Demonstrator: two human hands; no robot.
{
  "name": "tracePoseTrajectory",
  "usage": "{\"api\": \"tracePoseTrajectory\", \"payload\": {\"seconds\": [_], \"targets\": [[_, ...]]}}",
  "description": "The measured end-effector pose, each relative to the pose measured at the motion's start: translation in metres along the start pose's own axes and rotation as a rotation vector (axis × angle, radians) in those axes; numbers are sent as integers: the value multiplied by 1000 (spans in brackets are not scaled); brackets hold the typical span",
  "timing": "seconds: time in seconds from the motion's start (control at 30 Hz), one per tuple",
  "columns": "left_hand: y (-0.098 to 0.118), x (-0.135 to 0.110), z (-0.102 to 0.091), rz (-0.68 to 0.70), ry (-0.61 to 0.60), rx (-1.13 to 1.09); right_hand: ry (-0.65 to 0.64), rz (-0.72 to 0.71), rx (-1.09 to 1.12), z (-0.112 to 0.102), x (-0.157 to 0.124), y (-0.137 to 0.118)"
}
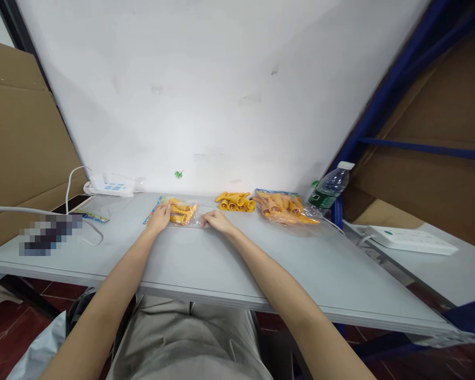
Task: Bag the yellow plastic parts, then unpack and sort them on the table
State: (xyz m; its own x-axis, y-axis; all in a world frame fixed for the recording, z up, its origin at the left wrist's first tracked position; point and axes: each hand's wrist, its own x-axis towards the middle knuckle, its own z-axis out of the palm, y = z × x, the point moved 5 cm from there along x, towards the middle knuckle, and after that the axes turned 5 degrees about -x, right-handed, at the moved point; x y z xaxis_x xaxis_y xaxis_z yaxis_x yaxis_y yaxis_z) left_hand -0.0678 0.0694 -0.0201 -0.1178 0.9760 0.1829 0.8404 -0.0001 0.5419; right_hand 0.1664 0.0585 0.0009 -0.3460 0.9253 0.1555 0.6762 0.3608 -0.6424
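Note:
A small clear bag (pixel 182 212) with several yellow-orange plastic pieces lies on the grey table (pixel 229 264). My left hand (pixel 159 217) rests on the bag's left end, fingers curled onto it. At the bag's right edge my right hand (pixel 217 220) pinches the clear plastic. Loose yellow pieces (pixel 235 201) lie in a short row just right of the bag. Farther right sits a larger clear bag (pixel 285 207) full of the same orange pieces.
A plastic water bottle (pixel 329 189) lies tilted at the table's right back edge. A white power strip (pixel 111 186) with a cable, a phone (pixel 72 203) and a blue-edged empty bag (pixel 96 215) are at the left. Another white strip (pixel 409 239) sits on a side table.

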Motion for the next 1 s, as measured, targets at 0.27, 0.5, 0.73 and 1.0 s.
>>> {"api": "tracePoseTrajectory", "payload": {"seconds": [0.27,0.5,0.73,1.0], "targets": [[8,-7,0,6,39,161,334,51,-330,-46,34,27],[13,-9,2,33,44,175,211,78,-612,-18,29,45],[13,-7,0,49,57,151,334,188,-710,-20,8,33],[12,-1,-2,26,47,154,357,372,-637,-20,8,41]]}}
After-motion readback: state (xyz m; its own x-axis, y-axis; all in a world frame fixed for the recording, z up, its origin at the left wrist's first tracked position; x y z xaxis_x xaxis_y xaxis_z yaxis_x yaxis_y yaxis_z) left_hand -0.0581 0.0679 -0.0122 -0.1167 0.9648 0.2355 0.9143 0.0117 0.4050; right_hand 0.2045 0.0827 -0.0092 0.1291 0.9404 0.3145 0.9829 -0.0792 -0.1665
